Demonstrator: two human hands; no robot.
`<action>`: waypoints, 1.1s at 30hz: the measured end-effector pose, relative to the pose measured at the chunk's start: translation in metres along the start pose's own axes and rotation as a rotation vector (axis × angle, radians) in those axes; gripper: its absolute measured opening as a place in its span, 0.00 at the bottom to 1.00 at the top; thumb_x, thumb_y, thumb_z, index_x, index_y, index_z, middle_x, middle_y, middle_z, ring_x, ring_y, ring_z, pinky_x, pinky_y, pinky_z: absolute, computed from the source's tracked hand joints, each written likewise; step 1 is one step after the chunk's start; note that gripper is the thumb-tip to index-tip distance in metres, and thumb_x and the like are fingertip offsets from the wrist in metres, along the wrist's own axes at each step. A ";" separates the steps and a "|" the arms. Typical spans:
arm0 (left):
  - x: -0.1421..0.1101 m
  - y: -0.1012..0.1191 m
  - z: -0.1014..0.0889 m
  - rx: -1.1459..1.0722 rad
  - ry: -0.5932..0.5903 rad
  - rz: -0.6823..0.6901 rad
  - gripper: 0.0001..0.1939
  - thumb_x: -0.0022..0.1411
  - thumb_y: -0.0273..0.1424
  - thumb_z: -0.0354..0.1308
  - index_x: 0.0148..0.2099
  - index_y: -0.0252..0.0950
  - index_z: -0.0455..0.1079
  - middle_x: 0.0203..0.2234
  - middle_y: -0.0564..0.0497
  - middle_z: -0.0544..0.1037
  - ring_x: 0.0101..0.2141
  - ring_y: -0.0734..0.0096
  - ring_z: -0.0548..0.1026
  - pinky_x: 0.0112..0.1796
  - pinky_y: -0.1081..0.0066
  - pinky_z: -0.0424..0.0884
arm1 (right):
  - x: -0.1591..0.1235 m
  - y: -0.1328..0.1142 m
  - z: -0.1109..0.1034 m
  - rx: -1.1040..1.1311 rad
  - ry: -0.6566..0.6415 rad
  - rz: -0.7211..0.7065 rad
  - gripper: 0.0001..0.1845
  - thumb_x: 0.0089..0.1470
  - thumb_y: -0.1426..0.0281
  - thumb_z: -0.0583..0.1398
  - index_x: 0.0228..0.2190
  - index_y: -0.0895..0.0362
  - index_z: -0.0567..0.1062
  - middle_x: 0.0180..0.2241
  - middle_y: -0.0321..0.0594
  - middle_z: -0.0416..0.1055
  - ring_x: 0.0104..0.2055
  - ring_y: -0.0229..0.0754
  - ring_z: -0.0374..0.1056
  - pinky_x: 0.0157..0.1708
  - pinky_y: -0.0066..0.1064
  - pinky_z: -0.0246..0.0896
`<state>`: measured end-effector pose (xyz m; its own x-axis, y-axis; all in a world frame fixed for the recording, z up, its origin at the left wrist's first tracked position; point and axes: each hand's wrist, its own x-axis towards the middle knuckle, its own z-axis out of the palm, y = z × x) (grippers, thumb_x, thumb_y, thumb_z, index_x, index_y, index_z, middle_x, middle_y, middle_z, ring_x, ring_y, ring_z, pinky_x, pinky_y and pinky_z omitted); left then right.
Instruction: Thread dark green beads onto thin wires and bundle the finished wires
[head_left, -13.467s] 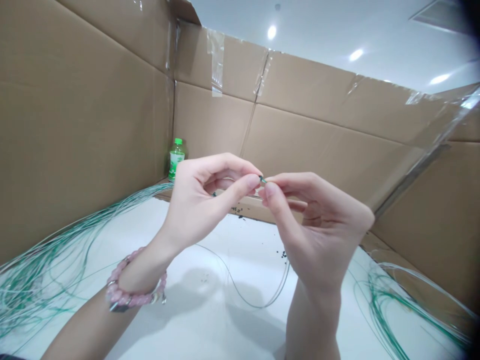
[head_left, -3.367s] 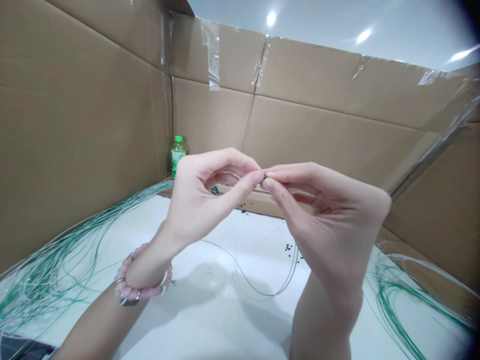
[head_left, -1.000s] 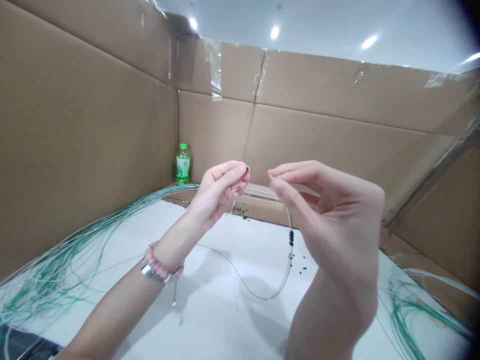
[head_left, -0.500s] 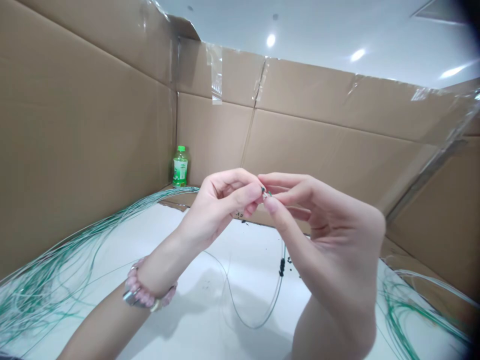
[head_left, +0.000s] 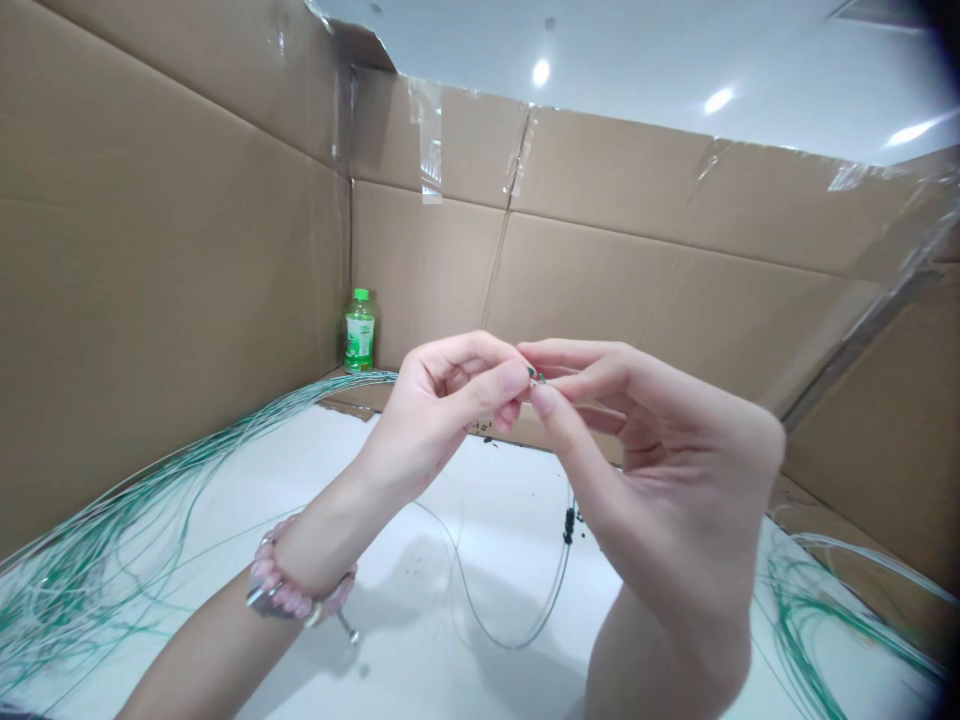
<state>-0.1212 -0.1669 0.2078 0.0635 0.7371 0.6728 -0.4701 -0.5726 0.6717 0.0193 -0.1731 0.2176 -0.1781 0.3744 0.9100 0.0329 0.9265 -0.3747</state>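
My left hand (head_left: 450, 405) and my right hand (head_left: 649, 435) meet at the fingertips, both pinching the end of a thin wire (head_left: 535, 376) with a small green tip. The pinch hides most of that end. The wire drops from my fingers in a long, loose loop (head_left: 517, 625) across the white table. A short cluster of small dark beads (head_left: 569, 525) sits on the loop just below my right hand. My left wrist wears a pink beaded bracelet (head_left: 291, 583) with a small metal dangle.
Bundles of long green and white wires lie at the left (head_left: 97, 550) and right (head_left: 825, 625) of the white table (head_left: 420, 480). Loose dark beads (head_left: 489, 440) dot its far edge. Cardboard walls (head_left: 645, 250) surround it, with a green-capped bottle (head_left: 360, 332) in the back corner.
A second ago my hands were apart, and they have since come together at the wire's end. The dark beads now hang lower on the loop. Little has shifted in the last half second.
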 end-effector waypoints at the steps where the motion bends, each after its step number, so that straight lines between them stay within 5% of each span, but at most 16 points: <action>1: 0.000 0.000 0.000 -0.004 -0.005 -0.002 0.08 0.57 0.33 0.66 0.28 0.35 0.76 0.17 0.57 0.71 0.20 0.85 0.68 0.24 0.87 0.67 | 0.000 0.000 0.000 0.003 0.004 0.000 0.08 0.51 0.81 0.62 0.26 0.56 0.75 0.36 0.35 0.78 0.36 0.37 0.76 0.35 0.25 0.79; 33: -0.002 -0.002 -0.001 0.089 0.011 0.043 0.06 0.57 0.32 0.66 0.29 0.36 0.76 0.20 0.55 0.76 0.22 0.82 0.72 0.26 0.84 0.72 | 0.000 0.001 -0.001 0.032 -0.001 -0.010 0.10 0.49 0.83 0.62 0.28 0.55 0.77 0.36 0.35 0.78 0.35 0.38 0.75 0.35 0.28 0.79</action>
<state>-0.1217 -0.1674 0.2048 0.0352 0.7144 0.6989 -0.3921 -0.6334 0.6671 0.0202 -0.1724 0.2176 -0.1792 0.3650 0.9136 -0.0008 0.9286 -0.3712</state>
